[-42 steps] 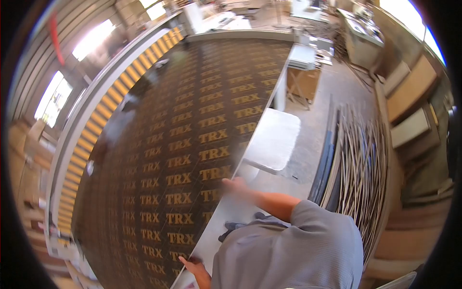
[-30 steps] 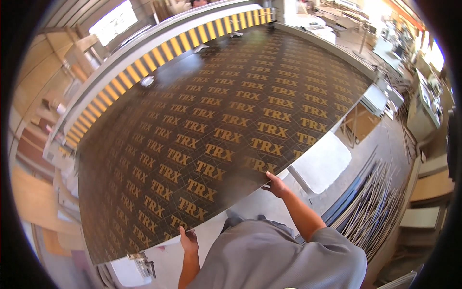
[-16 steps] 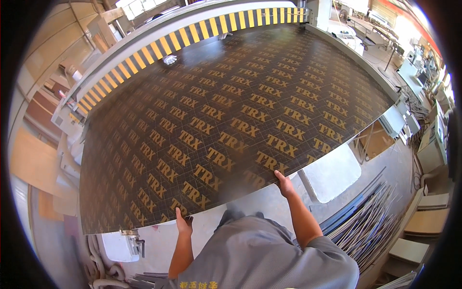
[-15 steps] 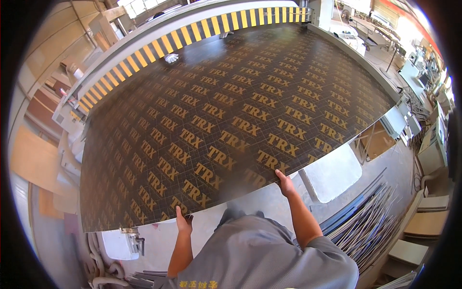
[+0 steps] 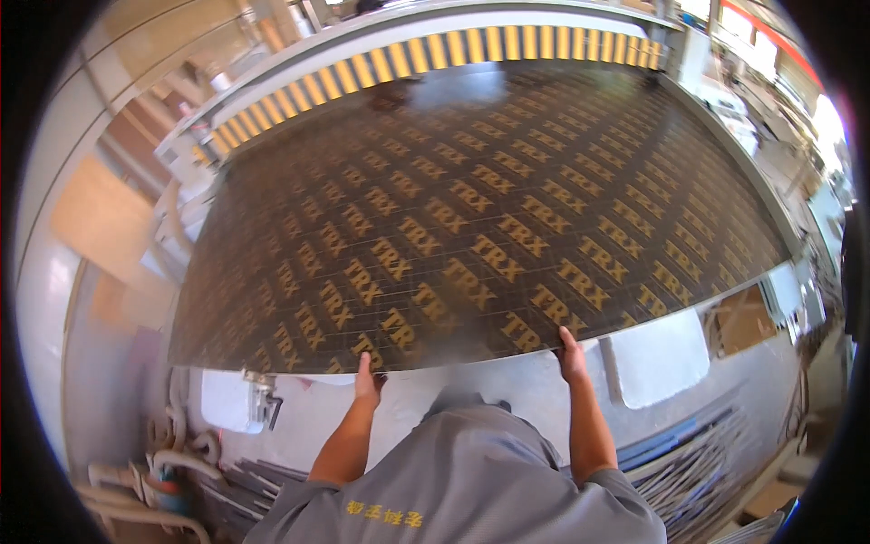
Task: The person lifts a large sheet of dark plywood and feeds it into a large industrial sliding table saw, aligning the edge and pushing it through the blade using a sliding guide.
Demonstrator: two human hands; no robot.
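Observation:
A large dark brown sheet (image 5: 471, 245), printed all over with yellow lettering, lies flat in front of me. My left hand (image 5: 368, 379) is closed on its near edge, left of my body, with the thumb on top and the fingers mostly hidden beneath. Farther right along the same edge, my right hand (image 5: 571, 355) grips it the same way, thumb up. A long beam (image 5: 435, 54) with yellow and black stripes spans the sheet's far side. The sheet's far edge is hidden under this beam.
White support tops (image 5: 657, 358) stick out below the near edge at right and left (image 5: 227, 399); the left one carries a metal clamp (image 5: 265, 403). Metal strips (image 5: 698, 453) lie on the floor to my right. Hoses (image 5: 186, 449) run at lower left, and wooden panels (image 5: 100, 208) lean at left.
The view has turned, so the sheet's near edge now lies more level in the picture. White-gloved hands seen by the striped beam have gone from sight. Both my hands still grip the sheet.

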